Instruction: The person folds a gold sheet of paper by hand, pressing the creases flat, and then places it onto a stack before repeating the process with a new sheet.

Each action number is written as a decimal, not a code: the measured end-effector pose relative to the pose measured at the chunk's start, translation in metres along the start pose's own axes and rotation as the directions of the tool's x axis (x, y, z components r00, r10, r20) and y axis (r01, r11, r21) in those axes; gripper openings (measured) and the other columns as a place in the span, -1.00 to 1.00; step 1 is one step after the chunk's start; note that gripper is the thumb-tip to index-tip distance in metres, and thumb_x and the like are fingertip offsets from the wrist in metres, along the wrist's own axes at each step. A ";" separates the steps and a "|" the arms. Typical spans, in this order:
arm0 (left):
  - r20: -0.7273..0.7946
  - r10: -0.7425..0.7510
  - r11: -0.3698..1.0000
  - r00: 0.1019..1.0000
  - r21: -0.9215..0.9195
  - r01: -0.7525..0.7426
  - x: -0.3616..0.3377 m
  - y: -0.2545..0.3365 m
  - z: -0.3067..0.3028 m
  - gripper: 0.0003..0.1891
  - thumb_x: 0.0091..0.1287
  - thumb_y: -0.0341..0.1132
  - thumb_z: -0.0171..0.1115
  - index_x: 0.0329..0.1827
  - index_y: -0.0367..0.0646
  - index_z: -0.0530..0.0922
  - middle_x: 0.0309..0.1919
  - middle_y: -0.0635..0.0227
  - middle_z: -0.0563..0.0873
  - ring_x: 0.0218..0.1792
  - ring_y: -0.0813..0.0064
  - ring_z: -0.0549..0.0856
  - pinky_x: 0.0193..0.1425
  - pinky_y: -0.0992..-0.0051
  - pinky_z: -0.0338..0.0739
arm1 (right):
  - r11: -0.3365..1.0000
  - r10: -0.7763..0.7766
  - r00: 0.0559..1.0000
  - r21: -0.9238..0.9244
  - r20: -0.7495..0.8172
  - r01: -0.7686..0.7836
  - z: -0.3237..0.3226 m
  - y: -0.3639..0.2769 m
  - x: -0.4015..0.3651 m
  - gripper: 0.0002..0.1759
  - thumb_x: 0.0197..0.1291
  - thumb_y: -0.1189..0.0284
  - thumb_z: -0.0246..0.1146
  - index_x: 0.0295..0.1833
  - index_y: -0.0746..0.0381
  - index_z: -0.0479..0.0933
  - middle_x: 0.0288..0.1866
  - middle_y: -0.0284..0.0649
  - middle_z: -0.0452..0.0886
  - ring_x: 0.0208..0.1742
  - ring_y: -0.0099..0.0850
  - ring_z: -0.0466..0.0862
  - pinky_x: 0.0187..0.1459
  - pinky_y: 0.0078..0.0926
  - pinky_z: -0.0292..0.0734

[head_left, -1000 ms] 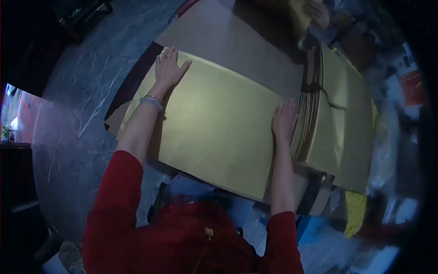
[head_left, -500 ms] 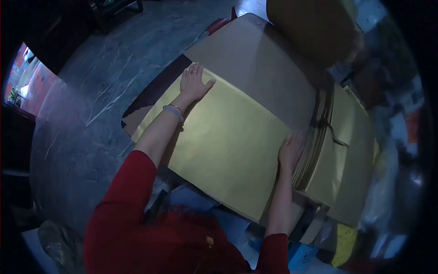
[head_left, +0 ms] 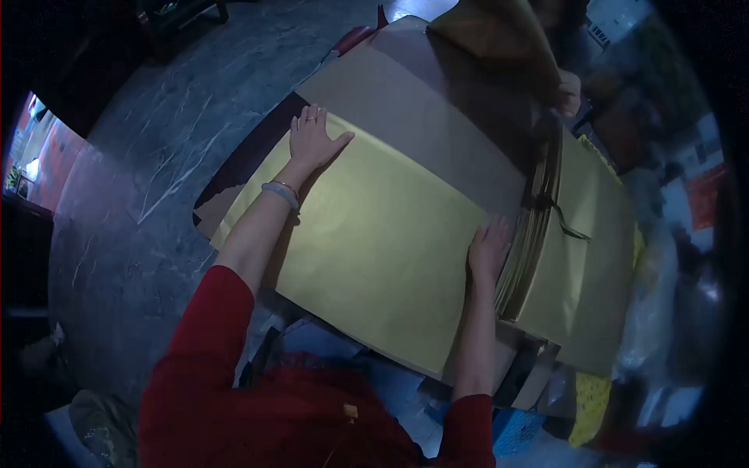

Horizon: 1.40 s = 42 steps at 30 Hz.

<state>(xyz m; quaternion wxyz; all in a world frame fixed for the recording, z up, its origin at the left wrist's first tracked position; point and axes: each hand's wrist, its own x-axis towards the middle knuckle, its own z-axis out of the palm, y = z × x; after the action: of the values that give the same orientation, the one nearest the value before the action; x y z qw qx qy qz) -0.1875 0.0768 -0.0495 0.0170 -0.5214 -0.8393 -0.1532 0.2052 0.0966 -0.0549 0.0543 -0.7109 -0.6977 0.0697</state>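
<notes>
A large yellow-gold sheet (head_left: 374, 242) lies flat across the work surface in front of me. My left hand (head_left: 314, 144) rests on its upper left corner, fingers spread, a ring and bracelets on that arm. At the sheet's right edge lies my right hand (head_left: 489, 248), flat with its fingers stretched out. Close by on the right is a thick stack of folded yellow sheets (head_left: 573, 234) with a dark strap over it. Neither of my hands is closed round anything.
Beyond the sheet is a brown board (head_left: 413, 86). Another person's hand (head_left: 568, 93) holds a large brown sheet (head_left: 495, 35) at the top. A blue basket (head_left: 517, 431) and yellow spotted cloth (head_left: 591, 407) sit below right. Marble-patterned floor (head_left: 156, 156) lies to the left.
The other person's brown sheet has bent and shifted left, showing more of their hand. The view has moved slightly; my hands keep their places on the yellow sheet.
</notes>
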 end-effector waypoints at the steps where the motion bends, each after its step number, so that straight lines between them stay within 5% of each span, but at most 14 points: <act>1: 0.033 -0.023 1.000 0.999 0.017 0.023 0.001 0.004 -0.004 -0.01 0.16 0.41 -0.02 0.42 -0.28 0.19 0.45 0.08 0.15 0.50 0.16 0.04 0.52 0.10 -0.09 | 0.999 0.025 0.999 -0.047 0.025 -0.024 -0.012 -0.013 -0.002 -0.36 0.44 0.15 -0.20 0.52 0.21 -0.03 0.59 -0.16 -0.13 0.59 -0.27 -0.14 0.51 -0.12 -0.26; 3: 0.068 -0.051 0.998 0.996 0.031 0.049 0.003 0.009 -0.006 0.06 0.09 0.43 0.03 0.42 -0.33 0.17 0.45 0.04 0.14 0.51 0.12 0.02 0.51 0.02 -0.12 | 0.995 0.031 0.997 -0.094 0.071 -0.024 -0.017 -0.037 -0.004 -0.38 0.44 0.18 -0.20 0.51 0.23 -0.02 0.59 -0.17 -0.11 0.58 -0.28 -0.08 0.50 -0.11 -0.22; 5: 0.079 -0.067 0.997 0.995 0.033 0.065 0.001 0.016 -0.011 0.07 0.08 0.44 0.03 0.42 -0.35 0.16 0.45 0.03 0.14 0.51 0.10 0.01 0.50 0.00 -0.14 | 0.932 -0.306 0.938 -0.251 -0.161 0.261 0.003 -0.061 -0.001 -0.40 0.45 0.24 -0.20 0.50 0.25 0.00 0.58 -0.16 -0.09 0.57 -0.27 -0.02 0.50 -0.13 -0.18; 7: 0.096 -0.092 0.994 0.991 0.063 0.087 0.002 0.019 -0.010 0.09 0.09 0.46 0.00 0.43 -0.36 0.13 0.45 0.01 0.13 0.51 0.08 0.00 0.50 -0.03 -0.20 | 0.882 -0.459 0.857 -0.007 -0.233 0.471 0.008 -0.118 -0.008 -0.43 0.45 0.27 -0.21 0.49 0.27 0.03 0.57 -0.12 -0.06 0.56 -0.24 0.00 0.50 -0.14 -0.15; 11: -0.027 -0.045 0.997 0.999 0.055 0.046 0.001 0.011 0.009 0.07 0.13 0.49 -0.08 0.41 -0.37 0.15 0.45 -0.01 0.13 0.51 0.07 -0.01 0.50 -0.02 -0.21 | 0.728 -0.677 0.724 0.023 -0.134 0.685 0.018 -0.214 -0.017 -0.45 0.46 0.26 -0.22 0.46 0.28 0.08 0.54 -0.09 0.04 0.56 -0.26 0.02 0.49 -0.11 -0.13; 14: -0.049 -0.041 0.998 0.998 0.040 0.043 0.002 0.009 0.013 0.07 0.14 0.49 -0.10 0.41 -0.37 0.16 0.45 -0.02 0.14 0.51 0.07 0.00 0.50 -0.02 -0.22 | 0.704 -0.666 0.741 0.253 -0.091 0.664 0.034 -0.239 -0.010 -0.45 0.46 0.24 -0.23 0.46 0.27 0.08 0.54 -0.11 0.05 0.55 -0.27 0.04 0.49 -0.12 -0.12; 23: -0.042 -0.069 0.995 0.997 0.067 0.071 0.001 0.015 0.006 -0.02 0.19 0.42 -0.07 0.39 -0.32 0.21 0.43 0.01 0.19 0.49 0.07 0.05 0.50 -0.02 -0.16 | 0.806 -0.569 0.813 0.114 -0.127 0.581 0.040 -0.149 0.003 -0.44 0.45 0.23 -0.23 0.48 0.24 0.08 0.54 -0.18 0.06 0.53 -0.28 0.08 0.48 -0.19 -0.05; 32: -0.103 -0.070 0.991 0.992 0.108 0.081 0.003 0.012 0.013 -0.08 0.22 0.40 -0.08 0.35 -0.29 0.29 0.42 0.07 0.24 0.47 0.13 0.14 0.49 0.03 -0.05 | 0.973 -0.215 0.976 0.080 -0.030 0.216 0.008 -0.015 0.010 -0.42 0.48 0.23 -0.30 0.51 0.24 -0.01 0.57 -0.14 -0.04 0.57 -0.25 -0.07 0.52 -0.26 -0.22; 42: -0.092 -0.089 0.986 0.992 0.135 0.101 0.015 -0.004 0.014 -0.23 0.37 0.23 -0.19 0.40 -0.26 0.24 0.42 0.13 0.25 0.48 0.20 0.12 0.52 0.15 -0.07 | 0.990 -0.114 0.993 0.086 0.010 0.113 -0.002 0.004 0.004 -0.39 0.47 0.20 -0.29 0.52 0.25 -0.08 0.59 -0.16 -0.14 0.59 -0.30 -0.16 0.53 -0.26 -0.31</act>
<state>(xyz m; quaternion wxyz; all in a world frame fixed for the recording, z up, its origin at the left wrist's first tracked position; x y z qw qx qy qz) -0.1959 0.0918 -0.0611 0.0818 -0.4714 -0.8703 -0.1171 0.2091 0.1008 -0.0540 0.0834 -0.6665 -0.7338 0.1015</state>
